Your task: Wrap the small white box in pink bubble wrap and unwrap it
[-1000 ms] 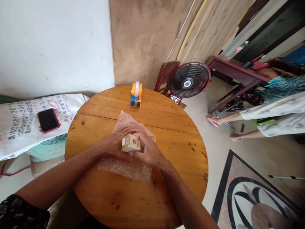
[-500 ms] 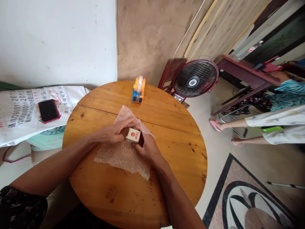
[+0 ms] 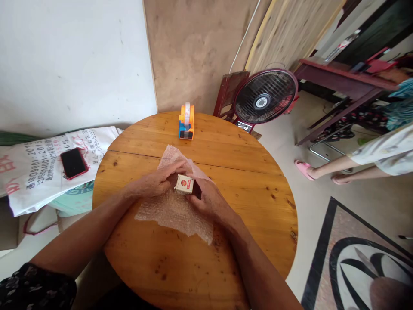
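A small cream box with red printing sits on a sheet of bubble wrap spread over the round wooden table. My right hand curves around the box's right side, its thumb at the near edge and its fingertips at the far edge. At the left side is my left hand, its index finger stretched past the far side of the box and its thumb apart from that finger. Its other fingers are partly hidden.
An orange and blue tape dispenser stands at the table's far edge. Beyond is a fan by a wooden chair. A phone lies on a white printed sack at left. Another person's legs show at right.
The view has shifted a little, so the table appears slightly farther right. The box has turned slightly between my hands, and my left thumb sits a bit farther from it.
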The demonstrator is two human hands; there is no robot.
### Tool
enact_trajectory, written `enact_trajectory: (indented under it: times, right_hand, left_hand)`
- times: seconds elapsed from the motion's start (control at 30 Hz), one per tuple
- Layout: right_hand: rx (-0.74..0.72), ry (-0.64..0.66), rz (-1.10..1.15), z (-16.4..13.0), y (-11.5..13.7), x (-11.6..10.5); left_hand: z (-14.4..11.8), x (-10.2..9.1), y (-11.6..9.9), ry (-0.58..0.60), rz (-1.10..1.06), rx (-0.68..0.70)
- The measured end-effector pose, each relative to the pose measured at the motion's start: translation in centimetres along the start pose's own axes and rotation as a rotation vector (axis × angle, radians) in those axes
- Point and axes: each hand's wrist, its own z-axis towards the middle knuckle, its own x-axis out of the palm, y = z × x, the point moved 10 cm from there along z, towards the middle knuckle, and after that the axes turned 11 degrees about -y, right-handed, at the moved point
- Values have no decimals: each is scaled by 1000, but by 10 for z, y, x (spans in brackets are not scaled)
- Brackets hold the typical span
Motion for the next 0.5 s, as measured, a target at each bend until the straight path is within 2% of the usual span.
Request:
enact_trajectory:
  times: [0.17,0.4,0.5]
  right_hand:
    - [-77,-25,43,0,8,-4]
    - [17,19,-5,3,3,-2]
    - [23,-4,-3,2,-1,-3]
  left_hand:
    - [1,0,3,0,44,-46]
    - [2,1,-3,19,41,-34]
    - [2,0,-3,11,55,-28]
